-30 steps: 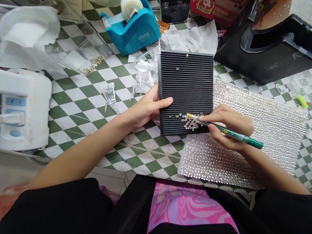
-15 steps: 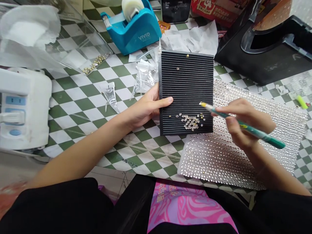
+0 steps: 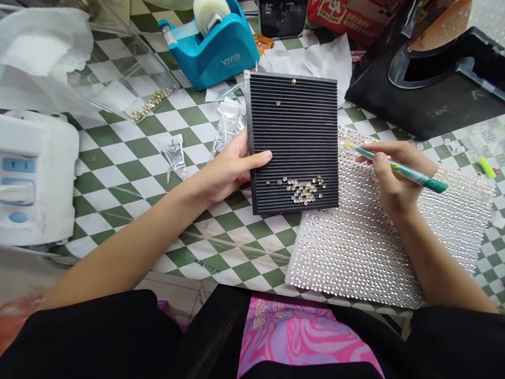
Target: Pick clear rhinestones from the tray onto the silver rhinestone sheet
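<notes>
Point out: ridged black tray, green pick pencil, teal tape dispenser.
ridged black tray (image 3: 294,131), head view, grooved face.
green pick pencil (image 3: 432,181), head view, rear barrel end.
teal tape dispenser (image 3: 209,63), head view, side of body.

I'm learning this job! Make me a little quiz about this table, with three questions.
1. True or false: the left hand is holding the black ridged tray.
2. Which hand holds the green pen with the yellow tip?
A. left hand
B. right hand
C. neither hand
3. Fill in the blank: the big sheet of rhinestones lies to the ____ of the tray, as the person sees it.

Key: 1. true; 2. B; 3. right
</notes>
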### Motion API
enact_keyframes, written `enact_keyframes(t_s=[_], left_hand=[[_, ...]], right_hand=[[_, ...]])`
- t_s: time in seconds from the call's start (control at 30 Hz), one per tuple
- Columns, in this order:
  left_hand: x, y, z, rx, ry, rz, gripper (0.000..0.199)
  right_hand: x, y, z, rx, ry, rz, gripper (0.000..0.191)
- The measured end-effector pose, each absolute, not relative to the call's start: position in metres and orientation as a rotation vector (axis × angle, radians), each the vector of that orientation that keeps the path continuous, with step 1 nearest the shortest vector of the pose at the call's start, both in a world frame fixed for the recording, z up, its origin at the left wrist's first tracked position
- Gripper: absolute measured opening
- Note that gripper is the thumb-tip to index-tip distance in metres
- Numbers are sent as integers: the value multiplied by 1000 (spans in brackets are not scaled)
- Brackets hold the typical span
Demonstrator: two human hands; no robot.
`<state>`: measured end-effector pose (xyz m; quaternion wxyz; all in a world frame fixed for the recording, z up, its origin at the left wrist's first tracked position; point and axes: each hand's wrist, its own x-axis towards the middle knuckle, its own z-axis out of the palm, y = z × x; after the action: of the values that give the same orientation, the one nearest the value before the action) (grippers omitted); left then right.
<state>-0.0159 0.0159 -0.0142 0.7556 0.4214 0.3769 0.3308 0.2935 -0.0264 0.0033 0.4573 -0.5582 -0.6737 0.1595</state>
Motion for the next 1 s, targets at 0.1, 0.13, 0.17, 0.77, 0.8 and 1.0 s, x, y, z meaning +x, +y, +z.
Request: enact_keyframes(t_s=[0.1,0.13,0.17,0.77,0.8,1.0], left_hand=[[-15,16,-13,918,821,718,58],[-15,15,-13,924,820,715,58],[-16,15,-12,931,818,711,58],[-16,16,-7,925,886,701,61],[-16,16,-7,923,887,701,61],[-15,15,-9,932,872,720,60]], right_hand=[[293,-26,4,-1423,-1684,396,17],[293,-26,4,-1434,-1683,396,17],[293,-26,4,-1440,-1677,394,17],[293,-17,-2,-1353,-1692,314,18],[293,-16,-2,-1365,-1697,322,18],[291,-18,0,-1395,-1736,319,17]])
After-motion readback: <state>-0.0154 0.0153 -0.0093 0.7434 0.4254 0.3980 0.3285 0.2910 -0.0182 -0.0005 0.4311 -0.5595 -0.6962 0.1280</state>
